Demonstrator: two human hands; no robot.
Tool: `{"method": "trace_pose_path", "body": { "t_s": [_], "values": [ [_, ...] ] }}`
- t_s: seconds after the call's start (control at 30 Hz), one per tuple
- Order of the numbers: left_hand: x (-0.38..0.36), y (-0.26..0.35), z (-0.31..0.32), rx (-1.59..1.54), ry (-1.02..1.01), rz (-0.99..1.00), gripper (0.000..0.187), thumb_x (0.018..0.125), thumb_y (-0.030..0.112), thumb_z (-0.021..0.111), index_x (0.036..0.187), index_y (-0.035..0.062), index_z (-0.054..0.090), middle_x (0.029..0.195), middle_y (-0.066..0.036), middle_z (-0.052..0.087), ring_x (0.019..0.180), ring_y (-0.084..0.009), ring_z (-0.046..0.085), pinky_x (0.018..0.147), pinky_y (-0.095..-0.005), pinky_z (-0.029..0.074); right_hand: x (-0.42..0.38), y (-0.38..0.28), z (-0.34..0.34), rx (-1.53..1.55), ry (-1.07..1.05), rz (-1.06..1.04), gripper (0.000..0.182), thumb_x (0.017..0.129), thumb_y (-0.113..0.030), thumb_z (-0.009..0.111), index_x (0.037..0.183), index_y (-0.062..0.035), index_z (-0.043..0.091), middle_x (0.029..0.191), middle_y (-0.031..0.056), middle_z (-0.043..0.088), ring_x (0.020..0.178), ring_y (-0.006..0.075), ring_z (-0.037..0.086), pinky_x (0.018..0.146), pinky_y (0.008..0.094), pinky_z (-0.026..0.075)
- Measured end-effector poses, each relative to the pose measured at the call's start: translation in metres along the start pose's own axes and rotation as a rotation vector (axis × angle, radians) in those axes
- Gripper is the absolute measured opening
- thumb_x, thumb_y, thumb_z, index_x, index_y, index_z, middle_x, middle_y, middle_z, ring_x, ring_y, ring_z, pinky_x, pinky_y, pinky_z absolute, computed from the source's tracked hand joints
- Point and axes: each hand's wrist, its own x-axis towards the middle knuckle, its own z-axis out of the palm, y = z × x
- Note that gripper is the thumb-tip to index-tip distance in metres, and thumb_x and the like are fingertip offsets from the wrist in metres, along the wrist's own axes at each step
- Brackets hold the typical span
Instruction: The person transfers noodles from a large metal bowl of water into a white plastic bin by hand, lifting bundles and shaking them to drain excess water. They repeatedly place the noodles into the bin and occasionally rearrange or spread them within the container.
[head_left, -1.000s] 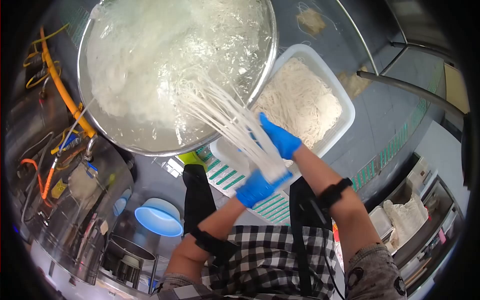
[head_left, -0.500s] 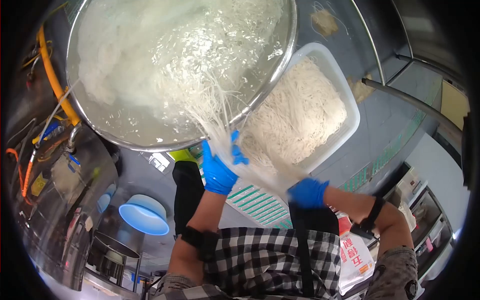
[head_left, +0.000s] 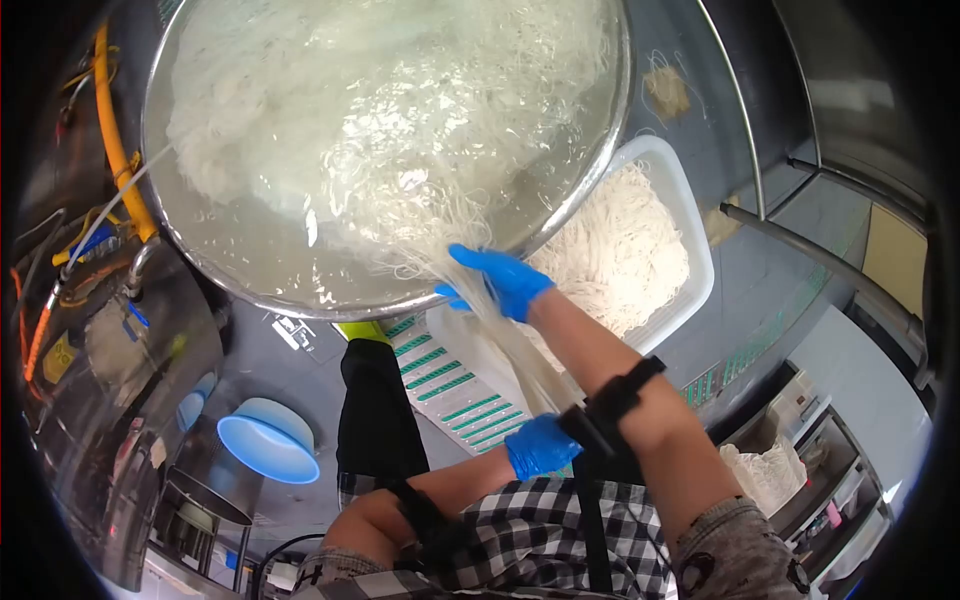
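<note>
A long bundle of white rice noodles [head_left: 522, 358] stretches from the large round metal basin [head_left: 330, 313] down toward my lap. My right hand [head_left: 508, 282], in a blue glove, wraps round the bundle close to the basin's near rim. Lower down, my blue-gloved left hand [head_left: 540, 446] is closed on the bundle's lower end, partly hidden behind the right forearm's strap. Many loose noodles [head_left: 410, 140] lie in cloudy water inside the basin. Beneath and right of my right hand, a white plastic tub [head_left: 703, 255] holds a heap of noodles [head_left: 630, 265].
A light-blue bowl [head_left: 268, 440] stands on the floor at left. An orange hose [head_left: 118, 140] and a metal tank [head_left: 110, 350] are along the left side. Metal rails [head_left: 810, 240] run at the right. Green-and-white slatted grating [head_left: 450, 390] lies below the basin.
My right hand has moved up and left along the noodles to the basin rim. My left hand has dropped down and right to the bundle's lower end. The view has shifted slightly.
</note>
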Motion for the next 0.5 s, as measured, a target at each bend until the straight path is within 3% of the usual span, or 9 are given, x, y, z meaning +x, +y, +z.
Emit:
{"method": "trace_pose_path", "body": {
  "t_s": [0.07,0.17,0.23,0.3,0.33,0.4,0.43,0.47,0.5],
  "values": [
    [0.008,0.010,-0.002,0.049,0.114,0.075,0.016,0.075,0.019,0.045,0.078,0.0082,0.056,0.060,-0.012,0.052,0.053,-0.0278,0.051,0.048,-0.0365,0.039,0.028,-0.010,0.008,-0.059,0.165,-0.012,0.039,0.074,-0.031,0.058,0.099,-0.0041,0.049,0.089,0.0099,0.055,0.080,0.0216,0.055,0.062,0.0303,0.047],
    [0.005,0.012,-0.009,0.239,-0.143,0.156,0.012,0.069,0.013,0.050,0.076,0.0053,0.054,0.073,-0.012,0.053,0.070,-0.0269,0.051,0.061,-0.0341,0.040,0.074,-0.018,-0.011,-0.381,0.315,0.084,0.026,0.073,-0.025,0.058,0.086,-0.0034,0.054,0.074,0.0094,0.055,0.066,0.0185,0.055,0.052,0.0281,0.045],
    [0.005,-0.004,-0.003,0.314,-0.309,0.052,0.013,0.069,0.010,0.047,0.079,0.0057,0.055,0.073,-0.012,0.053,0.074,-0.0297,0.051,0.064,-0.0359,0.040,0.084,-0.016,-0.033,-0.715,0.181,-0.186,0.018,0.074,-0.023,0.055,0.072,-0.0048,0.054,0.058,0.0061,0.050,0.048,0.0141,0.048,0.040,0.0250,0.037],
    [-0.001,-0.038,0.012,0.272,0.095,-0.100,0.027,0.068,0.009,0.044,0.093,0.0014,0.050,0.089,-0.015,0.051,0.083,-0.0259,0.050,0.070,-0.0335,0.040,0.051,-0.029,-0.021,-0.541,-0.118,0.031,0.021,0.077,-0.025,0.051,0.071,-0.0047,0.053,0.053,0.0031,0.045,0.039,0.0114,0.039,0.035,0.0229,0.031],
    [-0.002,-0.050,0.015,0.139,0.323,-0.213,0.033,0.068,0.009,0.043,0.100,0.0001,0.048,0.096,-0.017,0.050,0.087,-0.0246,0.050,0.073,-0.0326,0.039,0.022,-0.034,-0.007,-0.673,-0.148,0.097,0.022,0.079,-0.026,0.049,0.075,-0.0053,0.054,0.051,0.0017,0.043,0.039,0.0100,0.039,0.035,0.0219,0.031],
    [-0.002,-0.071,-0.014,-0.623,0.618,-0.623,0.037,0.073,0.012,0.042,0.108,0.0011,0.044,0.104,-0.017,0.049,0.092,-0.0246,0.049,0.077,-0.0326,0.039,-0.034,-0.026,0.010,-0.794,-0.101,0.114,0.030,0.077,-0.032,0.051,0.059,-0.0078,0.052,0.048,-0.0014,0.042,0.040,0.0058,0.034,0.035,0.0218,0.025],
    [-0.004,-0.080,-0.038,-1.094,0.658,-0.785,0.037,0.077,0.014,0.041,0.111,0.0018,0.042,0.106,-0.018,0.048,0.093,-0.0245,0.048,0.078,-0.0330,0.038,-0.067,-0.025,0.021,-1.300,-0.252,-0.146,0.031,0.077,-0.032,0.051,0.060,-0.0064,0.054,0.050,-0.0005,0.044,0.043,0.0061,0.037,0.036,0.0233,0.028],
    [0.001,-0.082,-0.061,-1.572,0.762,-0.707,0.036,0.079,0.016,0.043,0.112,0.0027,0.042,0.107,-0.016,0.048,0.093,-0.0223,0.049,0.079,-0.0326,0.039,-0.088,-0.012,0.013,-1.103,-0.313,-0.136,0.032,0.077,-0.033,0.051,0.064,-0.0039,0.055,0.051,0.0012,0.046,0.046,0.0074,0.041,0.039,0.0247,0.032],
    [0.008,-0.078,-0.084,-2.047,0.848,-0.587,0.035,0.081,0.019,0.044,0.113,0.0036,0.042,0.107,-0.015,0.048,0.093,-0.0201,0.049,0.080,-0.0322,0.039,-0.115,-0.011,0.017,-1.215,-0.309,0.200,0.032,0.077,-0.032,0.049,0.069,-0.0016,0.056,0.052,0.0033,0.047,0.049,0.0085,0.043,0.043,0.0252,0.035]
  ]
}}
